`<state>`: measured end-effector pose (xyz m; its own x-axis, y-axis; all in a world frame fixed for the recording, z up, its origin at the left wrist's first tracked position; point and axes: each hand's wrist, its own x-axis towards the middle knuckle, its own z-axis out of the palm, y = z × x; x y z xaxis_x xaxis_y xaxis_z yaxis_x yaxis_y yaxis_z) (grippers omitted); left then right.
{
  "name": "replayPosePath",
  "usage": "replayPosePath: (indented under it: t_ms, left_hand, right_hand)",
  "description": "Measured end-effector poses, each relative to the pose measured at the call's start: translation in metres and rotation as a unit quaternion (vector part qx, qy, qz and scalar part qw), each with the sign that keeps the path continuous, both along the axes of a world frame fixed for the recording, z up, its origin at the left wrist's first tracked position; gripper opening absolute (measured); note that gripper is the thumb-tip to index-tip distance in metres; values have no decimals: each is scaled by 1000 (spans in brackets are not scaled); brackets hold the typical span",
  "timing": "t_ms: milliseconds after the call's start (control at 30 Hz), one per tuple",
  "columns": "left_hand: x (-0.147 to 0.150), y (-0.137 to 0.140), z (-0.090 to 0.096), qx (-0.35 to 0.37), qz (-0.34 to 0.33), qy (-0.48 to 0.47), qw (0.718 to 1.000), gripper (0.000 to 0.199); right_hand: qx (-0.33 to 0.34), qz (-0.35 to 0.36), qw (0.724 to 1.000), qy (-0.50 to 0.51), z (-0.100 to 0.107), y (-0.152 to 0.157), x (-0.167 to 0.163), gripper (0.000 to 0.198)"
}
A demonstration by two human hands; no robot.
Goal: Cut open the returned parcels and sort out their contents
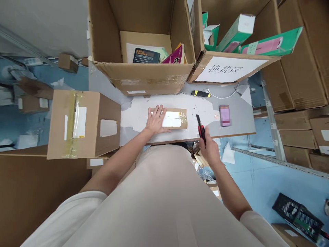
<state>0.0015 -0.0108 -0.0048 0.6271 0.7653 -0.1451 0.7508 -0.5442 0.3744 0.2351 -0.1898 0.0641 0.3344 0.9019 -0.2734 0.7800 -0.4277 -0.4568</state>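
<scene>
Under my left hand [155, 120] lies a small cardboard box [183, 119] with a white label and clear tape at its right end. The fingers are spread flat over the box's left part and hide it there. My right hand [211, 148] is closed around a red and black utility knife [201, 131], just right of the box. Its dark blade points away from me and does not touch the box. Farther back on the white table [164, 136] rests a yellow and black utility knife [200, 93]. A pink-purple item [225, 116], partly blurred, lies to the right.
A large open carton [144, 77] with books stands at the back. Beside it, another carton [194, 70] holds green boxes [236, 32] and bears a white sign. At left sits a taped cardboard box [108, 109]. A black crate [298, 216] is on the floor at right.
</scene>
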Motion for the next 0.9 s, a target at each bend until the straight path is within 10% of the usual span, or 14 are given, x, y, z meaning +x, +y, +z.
replayPosePath:
  t_ms: [200,300,533,900]
  left_hand:
    - [-39,-12,-4,24,118,-115,986,129]
    - [-63,-29,-23,-84,214,-166,959,126]
    - [-62,-48,-41,-210,289,-289,888,56]
    - [-47,-21,-35,-153,372,-147,904,52]
  right_hand:
    - [112,-165,926,320,-82,46,0,56]
    - [138,-157,892,401,-105,63,-7,51]
    - [123,-158,870,451,-93,72,3,48]
    - [92,-123,904,398,-110,107,9,49]
